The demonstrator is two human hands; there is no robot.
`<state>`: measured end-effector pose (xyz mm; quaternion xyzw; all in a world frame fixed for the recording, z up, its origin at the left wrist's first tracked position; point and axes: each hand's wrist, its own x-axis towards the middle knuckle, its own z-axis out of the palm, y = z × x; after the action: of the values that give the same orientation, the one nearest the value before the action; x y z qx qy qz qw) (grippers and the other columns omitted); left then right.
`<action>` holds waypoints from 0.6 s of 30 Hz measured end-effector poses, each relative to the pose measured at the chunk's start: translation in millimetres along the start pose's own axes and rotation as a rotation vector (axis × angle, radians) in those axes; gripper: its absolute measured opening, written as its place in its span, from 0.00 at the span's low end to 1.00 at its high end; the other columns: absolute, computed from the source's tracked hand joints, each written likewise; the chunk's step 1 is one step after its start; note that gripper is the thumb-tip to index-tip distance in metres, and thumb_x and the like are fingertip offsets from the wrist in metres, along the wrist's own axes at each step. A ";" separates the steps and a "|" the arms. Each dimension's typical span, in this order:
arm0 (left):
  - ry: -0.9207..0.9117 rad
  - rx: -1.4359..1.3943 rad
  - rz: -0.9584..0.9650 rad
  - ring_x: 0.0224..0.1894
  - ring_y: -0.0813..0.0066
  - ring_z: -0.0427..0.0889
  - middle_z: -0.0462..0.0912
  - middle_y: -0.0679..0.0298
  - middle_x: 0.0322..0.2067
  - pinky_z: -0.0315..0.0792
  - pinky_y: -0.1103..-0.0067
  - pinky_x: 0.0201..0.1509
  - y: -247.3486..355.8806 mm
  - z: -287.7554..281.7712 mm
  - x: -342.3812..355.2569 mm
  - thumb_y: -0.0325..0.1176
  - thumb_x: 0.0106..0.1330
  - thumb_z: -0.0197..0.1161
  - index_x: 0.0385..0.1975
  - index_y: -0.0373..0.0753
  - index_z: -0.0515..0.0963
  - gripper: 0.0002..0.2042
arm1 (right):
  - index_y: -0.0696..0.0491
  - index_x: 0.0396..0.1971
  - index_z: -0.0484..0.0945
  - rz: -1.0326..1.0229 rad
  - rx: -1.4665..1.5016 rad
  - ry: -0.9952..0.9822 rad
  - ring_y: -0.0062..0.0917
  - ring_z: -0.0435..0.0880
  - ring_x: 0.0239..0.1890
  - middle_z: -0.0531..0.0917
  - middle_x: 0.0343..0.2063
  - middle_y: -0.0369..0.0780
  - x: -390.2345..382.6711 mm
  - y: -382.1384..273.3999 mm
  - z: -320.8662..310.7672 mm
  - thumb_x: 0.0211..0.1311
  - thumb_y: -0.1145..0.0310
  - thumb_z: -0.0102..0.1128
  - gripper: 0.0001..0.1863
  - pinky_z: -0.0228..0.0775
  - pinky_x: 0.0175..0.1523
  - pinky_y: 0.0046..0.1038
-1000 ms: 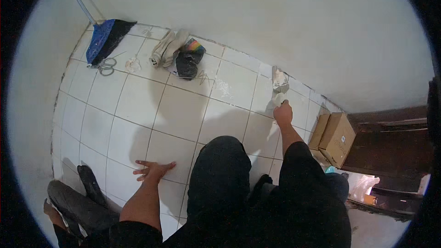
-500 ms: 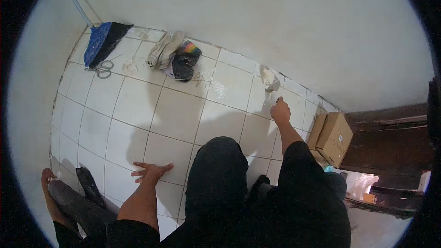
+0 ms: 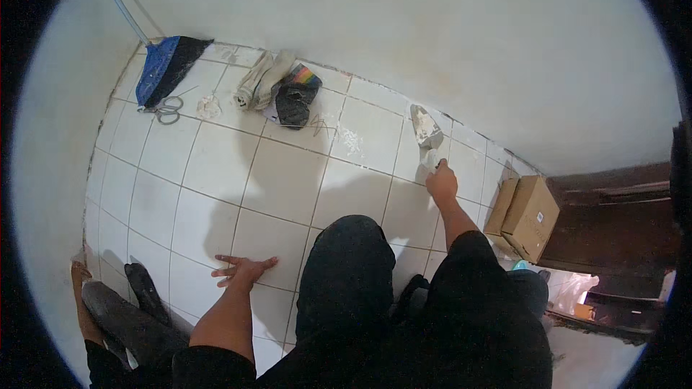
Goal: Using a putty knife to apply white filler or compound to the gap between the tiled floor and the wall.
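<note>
My right hand (image 3: 442,183) is closed round a small scraper (image 3: 431,156) with a dark grip and a pale blade, held low over the tiles by the far wall. The blade reaches the near end of a grey, tapered piece (image 3: 427,127) smeared with white paste; whether they touch, I cannot tell. My left hand (image 3: 246,271) lies on the tiled floor (image 3: 281,173) with its fingers spread, holding nothing. Between the hands rises my bent knee in dark trousers (image 3: 346,259). White smears (image 3: 351,141) mark the tiles left of the scraper.
Crumpled cloths (image 3: 267,81) and a black bag-like bundle (image 3: 294,106) lie by the wall. Farther left are scissors (image 3: 169,109) and a blue broom (image 3: 157,68). Cardboard boxes (image 3: 530,217) stand at right. Another person's hand (image 3: 81,274) and leg (image 3: 130,310) are at lower left.
The view has shifted slightly. My right hand has drawn back a little with the scraper, and more white paste shows on the grey piece. My left hand stays on the floor.
</note>
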<state>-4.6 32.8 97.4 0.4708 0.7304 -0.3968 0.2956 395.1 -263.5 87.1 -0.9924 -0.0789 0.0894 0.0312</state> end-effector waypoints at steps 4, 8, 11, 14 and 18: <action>-0.007 -0.007 0.003 0.64 0.25 0.20 0.12 0.31 0.60 0.36 0.40 0.63 -4.2 0.6 2.9 0.62 0.31 0.77 0.59 0.40 0.09 0.77 | 0.61 0.43 0.68 0.055 0.033 0.014 0.47 0.81 0.41 0.81 0.36 0.54 -1.0 -13.8 -13.7 0.52 0.68 0.56 0.19 0.74 0.45 0.40; 0.044 0.006 0.015 0.63 0.21 0.28 0.18 0.26 0.61 0.42 0.43 0.64 -2.6 2.1 1.1 0.62 0.29 0.77 0.59 0.35 0.11 0.78 | 0.62 0.43 0.70 -0.016 0.007 -0.059 0.47 0.81 0.41 0.80 0.37 0.55 -4.8 -15.9 -13.7 0.49 0.67 0.56 0.21 0.74 0.47 0.40; 0.052 0.010 0.002 0.63 0.20 0.28 0.17 0.27 0.61 0.43 0.43 0.64 -2.5 4.3 4.0 0.62 0.28 0.77 0.59 0.36 0.11 0.78 | 0.64 0.43 0.72 -0.063 0.080 -0.099 0.48 0.80 0.43 0.80 0.38 0.56 9.3 -1.6 -16.5 0.47 0.66 0.56 0.23 0.73 0.49 0.40; 0.047 0.018 0.016 0.63 0.20 0.29 0.17 0.27 0.61 0.43 0.43 0.64 -4.3 1.7 4.0 0.63 0.27 0.77 0.59 0.36 0.11 0.79 | 0.65 0.44 0.72 -0.053 0.205 -0.027 0.47 0.79 0.45 0.80 0.39 0.57 14.5 10.3 -12.1 0.45 0.63 0.57 0.26 0.71 0.51 0.37; 0.013 -0.002 -0.010 0.64 0.24 0.21 0.13 0.30 0.61 0.36 0.39 0.63 -1.0 4.6 7.7 0.61 0.29 0.78 0.60 0.40 0.10 0.78 | 0.64 0.51 0.69 0.105 0.357 0.081 0.48 0.78 0.46 0.78 0.42 0.59 3.0 -6.6 -20.9 0.51 0.59 0.54 0.29 0.69 0.53 0.37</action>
<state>-8.2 32.1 89.2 0.4695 0.7349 -0.3944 0.2897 400.8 -257.5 107.6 -0.9766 -0.0086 0.0636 0.2050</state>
